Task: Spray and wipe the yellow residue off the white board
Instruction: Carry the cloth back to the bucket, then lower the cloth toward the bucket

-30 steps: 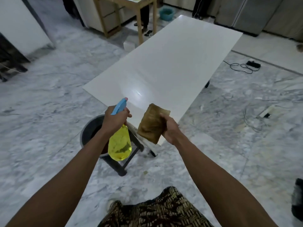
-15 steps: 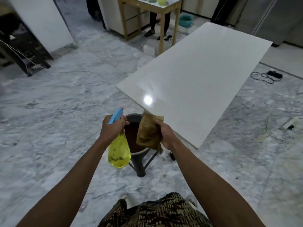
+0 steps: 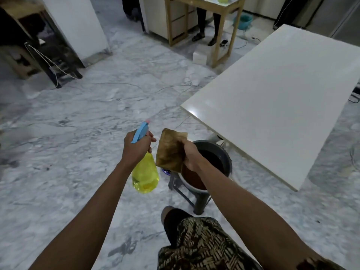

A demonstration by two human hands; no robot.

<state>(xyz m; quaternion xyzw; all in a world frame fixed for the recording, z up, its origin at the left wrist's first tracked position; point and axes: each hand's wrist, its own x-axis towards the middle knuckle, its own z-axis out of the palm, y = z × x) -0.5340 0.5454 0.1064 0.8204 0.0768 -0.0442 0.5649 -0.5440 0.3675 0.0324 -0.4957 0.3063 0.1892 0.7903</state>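
Observation:
The white board (image 3: 276,98) lies flat at the right, raised off the floor; no yellow residue shows on it. My left hand (image 3: 136,149) grips a spray bottle (image 3: 145,174) with yellow liquid and a blue trigger head. My right hand (image 3: 191,154) holds a brown stained cloth (image 3: 170,151) upright, just left of a dark bucket (image 3: 224,152). Both hands are left of the board's near corner, apart from it.
The bucket holds dark brown water and sits on a small dark stool (image 3: 198,201). A wooden table (image 3: 204,8) with a person's legs behind it stands at the back. Cables (image 3: 136,88) cross the marble floor. A white panel (image 3: 78,24) leans at back left.
The view has swung left, so the board now lies to the right. Both hands have left the board's near edge and sit by the bucket, still holding the bottle and cloth.

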